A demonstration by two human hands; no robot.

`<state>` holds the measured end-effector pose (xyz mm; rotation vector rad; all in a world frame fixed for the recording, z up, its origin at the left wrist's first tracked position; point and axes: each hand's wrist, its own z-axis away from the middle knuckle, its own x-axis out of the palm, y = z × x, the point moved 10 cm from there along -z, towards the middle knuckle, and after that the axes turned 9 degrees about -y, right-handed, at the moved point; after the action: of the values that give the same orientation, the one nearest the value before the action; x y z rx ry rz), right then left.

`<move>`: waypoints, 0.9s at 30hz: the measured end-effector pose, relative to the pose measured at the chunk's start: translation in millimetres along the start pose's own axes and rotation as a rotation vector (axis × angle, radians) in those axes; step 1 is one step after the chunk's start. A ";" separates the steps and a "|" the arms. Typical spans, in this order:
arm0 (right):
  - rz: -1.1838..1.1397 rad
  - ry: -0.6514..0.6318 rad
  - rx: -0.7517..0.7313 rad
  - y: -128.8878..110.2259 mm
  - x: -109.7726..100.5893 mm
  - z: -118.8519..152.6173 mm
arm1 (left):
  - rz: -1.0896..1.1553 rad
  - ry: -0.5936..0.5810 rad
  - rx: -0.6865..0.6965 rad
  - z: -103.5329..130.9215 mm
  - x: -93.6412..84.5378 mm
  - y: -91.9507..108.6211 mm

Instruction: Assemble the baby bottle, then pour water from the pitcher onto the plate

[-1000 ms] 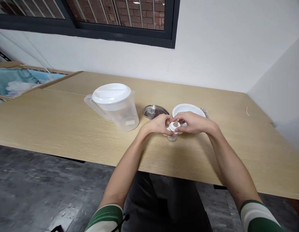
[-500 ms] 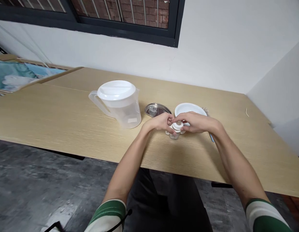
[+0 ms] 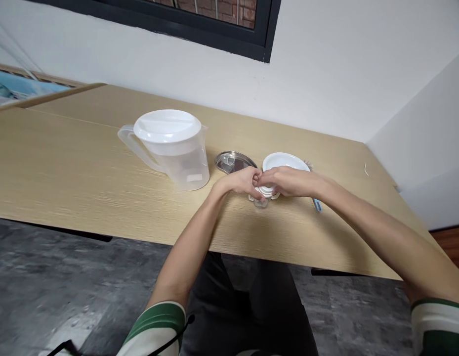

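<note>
A small baby bottle (image 3: 261,203) with a clear body, a white collar (image 3: 267,190) and white side grips stands on the table in front of me. My left hand (image 3: 244,181) wraps round its left side, thumb against the collar. From the right, my right hand (image 3: 288,181) has its fingers closed over the top and collar, hiding the tip. Just behind my hands are a white bowl (image 3: 283,158) and a steel kidney-shaped dish (image 3: 226,164) with something clear in it. A brush with a blue handle (image 3: 317,204) lies partly hidden under my right wrist.
A translucent pitcher (image 3: 173,153) with a white lid stands left of the dish, its handle pointing left. A thin pale strip (image 3: 366,169) lies far right on the wooden table (image 3: 84,183). The wall and window frame (image 3: 214,42) are behind.
The view has shifted slightly, so things sit further left and higher. My right hand has turned over the bottle's top, covering more of it, and my right elbow has swung outward.
</note>
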<state>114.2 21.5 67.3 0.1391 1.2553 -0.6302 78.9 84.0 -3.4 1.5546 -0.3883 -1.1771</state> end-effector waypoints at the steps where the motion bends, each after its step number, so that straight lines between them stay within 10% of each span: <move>1: 0.002 -0.012 0.007 1.7 0.2 -0.5 | -0.013 0.015 0.010 -0.9 -1.0 -0.5; 12: 0.015 -0.067 0.035 9.8 -3.3 -5.4 | -0.117 0.042 0.040 -4.9 -3.6 3.1; 18: 0.214 -0.094 0.315 17.0 -3.2 -18.4 | -0.093 -0.014 0.055 -6.2 2.1 6.3; 27: -0.422 -0.355 0.735 46.2 10.8 -16.4 | -0.004 -0.033 0.071 -4.2 4.1 -0.1</move>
<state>126.0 62.7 41.1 0.3574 0.6617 -1.4039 84.2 83.3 -5.7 1.5994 -0.4532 -1.2048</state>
